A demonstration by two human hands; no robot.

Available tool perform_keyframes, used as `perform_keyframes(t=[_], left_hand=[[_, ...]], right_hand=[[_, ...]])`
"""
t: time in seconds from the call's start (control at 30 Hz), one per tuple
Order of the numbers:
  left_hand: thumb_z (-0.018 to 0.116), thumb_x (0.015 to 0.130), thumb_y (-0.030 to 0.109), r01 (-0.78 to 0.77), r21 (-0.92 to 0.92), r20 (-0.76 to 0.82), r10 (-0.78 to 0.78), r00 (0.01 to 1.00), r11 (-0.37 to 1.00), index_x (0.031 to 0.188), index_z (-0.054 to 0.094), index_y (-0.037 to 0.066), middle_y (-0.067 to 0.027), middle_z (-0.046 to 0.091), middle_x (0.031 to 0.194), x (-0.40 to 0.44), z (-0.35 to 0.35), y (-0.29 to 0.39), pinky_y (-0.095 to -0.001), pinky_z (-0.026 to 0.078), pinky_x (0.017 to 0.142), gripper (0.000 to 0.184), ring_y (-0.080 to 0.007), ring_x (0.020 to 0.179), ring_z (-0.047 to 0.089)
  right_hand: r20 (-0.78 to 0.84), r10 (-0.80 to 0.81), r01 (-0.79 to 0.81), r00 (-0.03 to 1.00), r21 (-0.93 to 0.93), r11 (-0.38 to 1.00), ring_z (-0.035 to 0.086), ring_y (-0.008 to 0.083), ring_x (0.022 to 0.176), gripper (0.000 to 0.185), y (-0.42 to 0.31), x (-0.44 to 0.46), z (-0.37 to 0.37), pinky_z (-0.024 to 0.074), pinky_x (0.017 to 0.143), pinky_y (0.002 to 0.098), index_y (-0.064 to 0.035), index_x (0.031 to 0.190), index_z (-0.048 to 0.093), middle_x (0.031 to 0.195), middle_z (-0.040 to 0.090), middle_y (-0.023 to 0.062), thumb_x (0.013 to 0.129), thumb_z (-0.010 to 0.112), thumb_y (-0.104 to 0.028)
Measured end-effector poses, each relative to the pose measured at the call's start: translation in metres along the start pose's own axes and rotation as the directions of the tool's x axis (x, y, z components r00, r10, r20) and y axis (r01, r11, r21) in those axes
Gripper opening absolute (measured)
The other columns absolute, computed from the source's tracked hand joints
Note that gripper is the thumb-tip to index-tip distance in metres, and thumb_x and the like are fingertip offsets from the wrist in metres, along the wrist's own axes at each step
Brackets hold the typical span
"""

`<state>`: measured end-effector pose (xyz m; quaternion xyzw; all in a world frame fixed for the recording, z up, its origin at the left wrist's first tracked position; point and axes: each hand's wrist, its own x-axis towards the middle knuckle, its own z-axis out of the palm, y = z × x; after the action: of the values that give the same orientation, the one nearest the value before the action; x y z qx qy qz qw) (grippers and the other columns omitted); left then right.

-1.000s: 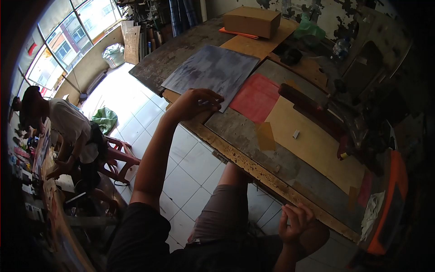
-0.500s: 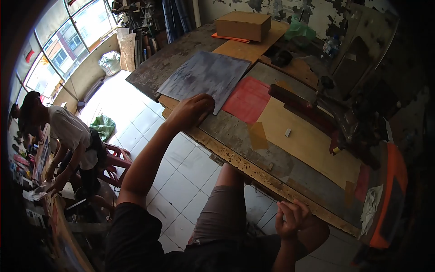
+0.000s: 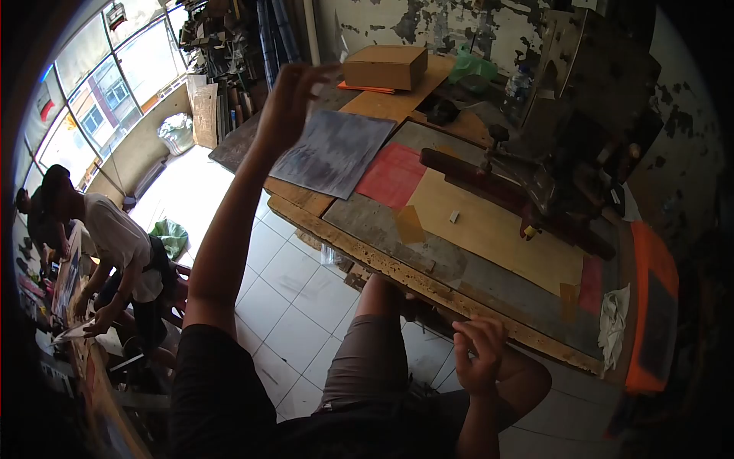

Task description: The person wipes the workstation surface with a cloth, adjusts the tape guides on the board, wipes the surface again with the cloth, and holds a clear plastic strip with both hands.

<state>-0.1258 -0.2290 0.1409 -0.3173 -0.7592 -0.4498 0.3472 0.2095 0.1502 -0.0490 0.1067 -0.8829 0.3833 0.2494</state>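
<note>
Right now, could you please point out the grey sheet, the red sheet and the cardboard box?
Grey sheet point(image 3: 340, 157), head view: middle of its top face.
Red sheet point(image 3: 391, 176), head view: visible middle.
Cardboard box point(image 3: 379, 76), head view: front side.

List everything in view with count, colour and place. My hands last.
Table: 1, brown and grey, centre
Grey sheet: 1, mottled grey, table's left
Tan sheet: 1, tan, mid-table
Red sheet: 1 or 2, red, flanking the tan sheet
Small block: 1, white, on the tan sheet
Box: 1, brown, table's far side
Orange sheet: at least 1, orange, under the box
Machine: 1, dark, right
Bottle: 1, clear, by the machine
Green bags: 2, green, far table and floor
Crumpled cloth or paper: 1, white, table's near right corner
Panel: 1, orange-edged, far right
Co-workers: 2, white and dark tops, left
Window: 1, clear, upper left
Sack: 1, pale, below the window
Left hand: 1, bare, raised
Right hand: 1, bare, by the table's edge
</note>
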Motion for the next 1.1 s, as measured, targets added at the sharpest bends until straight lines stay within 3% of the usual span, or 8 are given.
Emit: perform_keyframes(t=[0.1,0.2,0.43,0.6,0.8,0.87,0.97,1.1], left_hand=[[0.053,0.115,0.014,0.085,0.09,0.264,-0.106,0.959,0.992,0.132,0.056,0.005,-0.0185,0.075,0.128,-0.073,0.058,0.078,-0.0469,0.06,0.093,0.02,-0.0368,0.115,0.076],[0.066,0.104,0.011,0.191,-0.07,0.566,-0.119,0.816,0.979,0.135,0.059,0.012,-0.0162,0.078,0.124,-0.164,0.122,0.148,-0.0486,0.063,0.081,0.032,-0.0397,0.104,0.078],[0.073,0.1,0.009,0.173,-0.397,0.556,0.086,0.827,0.901,0.138,0.055,0.003,-0.0179,0.058,0.159,-0.254,0.19,0.22,-0.0463,0.066,0.093,0.042,-0.039,0.126,0.072],[0.077,0.1,0.019,0.255,-0.457,0.649,0.124,0.751,0.852,0.144,0.062,0.008,-0.0162,0.053,0.165,-0.243,0.173,0.231,-0.0527,0.056,0.111,0.048,-0.0398,0.142,0.061],[0.075,0.102,0.04,-0.095,-0.013,0.67,0.079,0.738,0.995,0.151,0.061,0.013,-0.0171,0.046,0.171,-0.251,0.183,0.187,-0.0596,0.032,0.13,0.058,-0.0384,0.16,0.041],[0.072,0.104,0.047,-0.127,0.044,0.661,0.066,0.747,0.991,0.155,0.059,0.014,-0.0181,0.043,0.173,-0.256,0.193,0.185,-0.0598,0.028,0.132,0.062,-0.0387,0.162,0.037],[0.068,0.105,0.053,-0.092,0.072,0.638,0.025,0.769,0.993,0.16,0.056,0.015,-0.0185,0.038,0.176,-0.268,0.206,0.2,-0.0591,0.026,0.134,0.067,-0.0392,0.164,0.033],[0.066,0.106,0.054,-0.067,0.091,0.614,-0.003,0.789,0.994,0.164,0.051,0.015,-0.0182,0.035,0.177,-0.278,0.216,0.213,-0.0588,0.026,0.134,0.072,-0.0394,0.165,0.031]], right_hand=[[0.073,0.009,-0.035,0.997,0.357,0.933,0.063,0.0328,0.134,0.047,-0.008,0.017,-0.002,0.0444,0.115,0.047,-0.0048,0.143,0.07,0.129,0.075,0.0157,0.103,0.076,-0.029],[0.246,0.11,-0.267,0.963,0.821,0.505,0.057,0.0308,0.144,0.087,-0.015,0.028,0.008,0.0434,0.118,0.047,0.0007,0.17,0.035,0.159,0.055,0.0217,0.107,0.073,-0.045],[0.213,0.374,-0.394,0.903,0.759,0.518,0.048,0.0232,0.149,0.09,-0.006,-0.019,-0.014,0.0502,0.114,0.0369,0.0037,0.173,0.016,0.172,0.034,0.02,0.111,0.069,-0.034],[0.009,0.653,-0.469,0.757,0.703,0.535,0.076,0.0185,0.068,0.05,0.006,-0.031,-0.059,0.0531,0.051,0.0249,0.0032,0.154,0.051,0.115,0.079,0.0164,0.115,0.061,-0.025],[-0.036,0.709,-0.671,0.705,0.291,0.682,0.07,0.0091,0.065,0.047,0.077,-0.028,-0.168,0.0503,0.055,0.0228,-0.0015,0.152,0.055,0.112,0.079,0.0119,0.114,0.062,-0.029],[-0.16,0.621,-0.589,0.767,0.208,0.781,0.079,0.0207,0.087,0.048,0.113,-0.02,-0.193,0.0604,0.07,0.032,-0.0037,0.154,0.055,0.126,0.077,0.0158,0.113,0.064,-0.027],[-0.441,0.209,-0.438,0.873,-0.517,0.735,0.068,0.035,0.131,0.057,0.151,-0.004,-0.225,0.057,0.106,0.0461,-0.0092,0.163,0.049,0.151,0.062,0.022,0.113,0.064,-0.034],[-0.34,0.332,-0.47,0.88,-0.72,0.511,0.044,0.0426,0.156,0.06,0.194,-0.02,-0.246,0.0418,0.124,0.0547,-0.0134,0.167,0.045,0.167,0.045,0.0231,0.113,0.062,-0.032]])
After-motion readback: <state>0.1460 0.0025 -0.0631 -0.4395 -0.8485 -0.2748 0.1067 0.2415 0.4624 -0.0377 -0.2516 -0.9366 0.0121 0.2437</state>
